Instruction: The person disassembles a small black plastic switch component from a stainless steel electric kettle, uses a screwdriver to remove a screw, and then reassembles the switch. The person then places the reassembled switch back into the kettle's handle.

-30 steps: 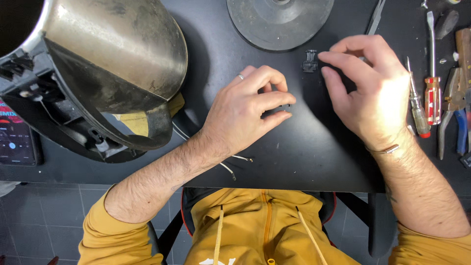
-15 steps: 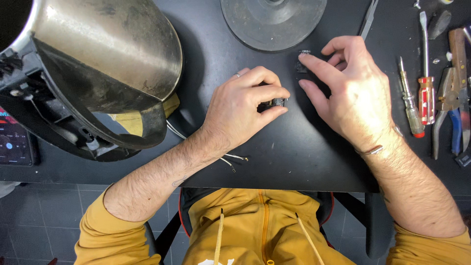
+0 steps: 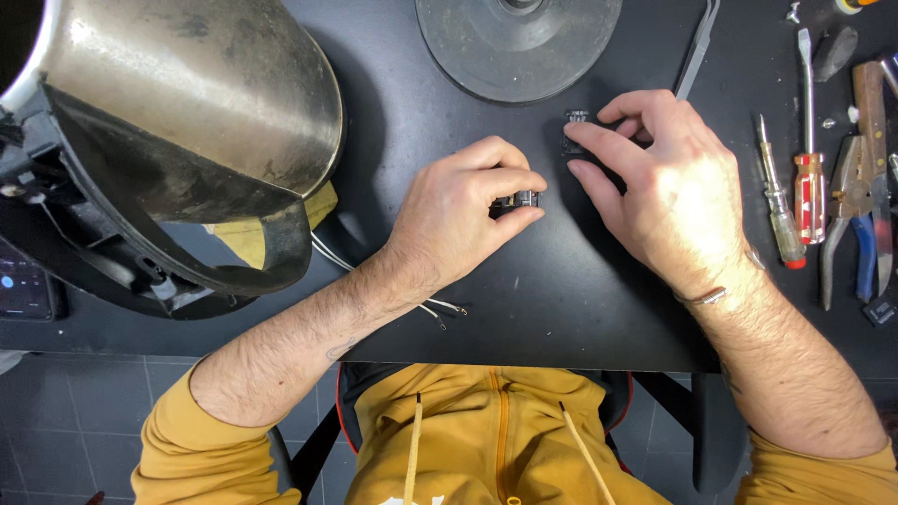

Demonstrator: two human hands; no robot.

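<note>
From my remote seat I look down on a black tabletop [image 3: 524,309]. Nearest me, thin wires [image 3: 435,309] trail under my left wrist. My left hand [image 3: 458,220] is curled, its fingers [image 3: 510,182] pinching a small black part [image 3: 519,199], possibly a switch. Just beyond and to the right, my right hand [image 3: 673,192] rests its fingertips on a second small black piece [image 3: 574,122]. Farther right lie screwdrivers [image 3: 806,178] and pliers [image 3: 856,206]. Far left sits a tipped metal kettle [image 3: 196,103]; at the top, its round base [image 3: 519,42].
</note>
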